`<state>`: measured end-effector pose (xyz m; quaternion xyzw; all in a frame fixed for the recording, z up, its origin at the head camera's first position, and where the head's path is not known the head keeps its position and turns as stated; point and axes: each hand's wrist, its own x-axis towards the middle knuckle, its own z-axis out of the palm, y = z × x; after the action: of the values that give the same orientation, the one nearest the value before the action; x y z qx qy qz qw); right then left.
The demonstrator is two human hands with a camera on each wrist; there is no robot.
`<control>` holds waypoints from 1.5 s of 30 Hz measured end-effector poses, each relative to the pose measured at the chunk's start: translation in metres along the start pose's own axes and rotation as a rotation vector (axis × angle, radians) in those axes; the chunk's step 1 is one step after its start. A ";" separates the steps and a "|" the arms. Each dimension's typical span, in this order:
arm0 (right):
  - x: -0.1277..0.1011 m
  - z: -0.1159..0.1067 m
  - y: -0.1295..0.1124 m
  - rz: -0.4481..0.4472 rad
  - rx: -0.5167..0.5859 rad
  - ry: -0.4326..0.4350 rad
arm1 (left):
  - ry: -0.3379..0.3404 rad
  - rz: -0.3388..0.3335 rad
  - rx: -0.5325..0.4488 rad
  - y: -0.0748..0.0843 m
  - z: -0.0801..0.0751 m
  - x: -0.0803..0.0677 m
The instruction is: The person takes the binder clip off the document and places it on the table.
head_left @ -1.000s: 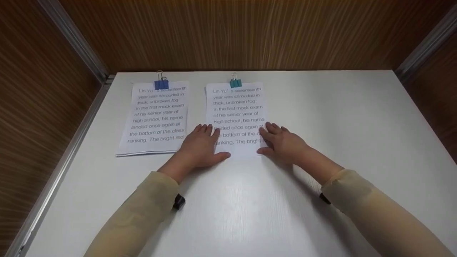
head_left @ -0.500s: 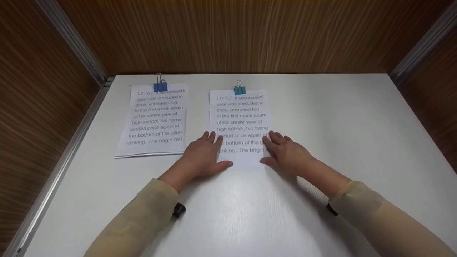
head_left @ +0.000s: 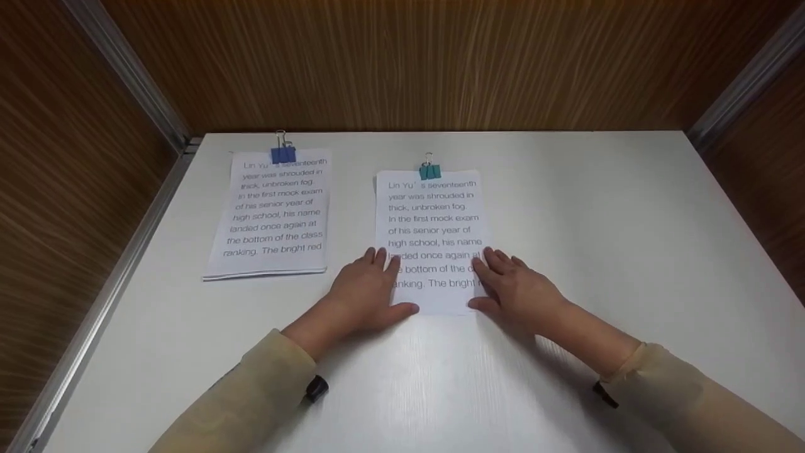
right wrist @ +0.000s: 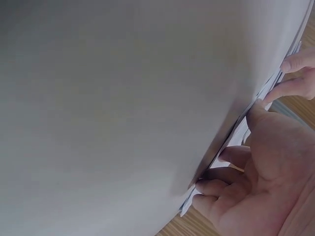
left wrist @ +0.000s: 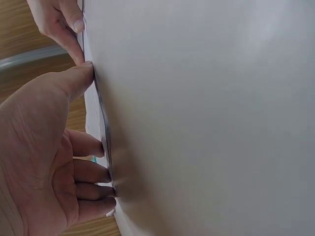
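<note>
A stack of printed sheets [head_left: 434, 233] held by a teal binder clip [head_left: 430, 171] lies mid-table in the head view. My left hand [head_left: 368, 292] lies flat against its lower left edge, fingers straight on the paper and thumb at the near edge. My right hand [head_left: 519, 289] mirrors it on the lower right edge. The left wrist view shows my left hand [left wrist: 44, 162] with fingertips and thumb touching the thin stack edge [left wrist: 101, 113]. In the right wrist view my right hand [right wrist: 261, 172] touches the stack edge [right wrist: 231, 142] the same way.
A second printed stack [head_left: 273, 214] with a blue binder clip [head_left: 283, 154] lies at the back left of the white table [head_left: 597, 220]. Wood-grain walls close in the back and both sides, with a metal rail [head_left: 126, 251] along the left edge.
Both hands have slid the teal-clipped stack toward me and slightly right. The blue-clipped stack has stayed where it was.
</note>
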<state>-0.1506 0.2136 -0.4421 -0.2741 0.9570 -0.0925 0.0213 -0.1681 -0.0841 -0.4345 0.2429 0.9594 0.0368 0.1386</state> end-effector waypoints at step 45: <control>-0.061 0.000 -0.032 0.047 -0.031 -0.019 | 0.271 0.138 -0.006 0.005 -0.006 -0.024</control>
<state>-0.0821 0.2191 -0.4362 -0.2527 0.9643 -0.0744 0.0285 -0.1473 -0.0915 -0.4220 0.3007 0.9502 0.0815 0.0057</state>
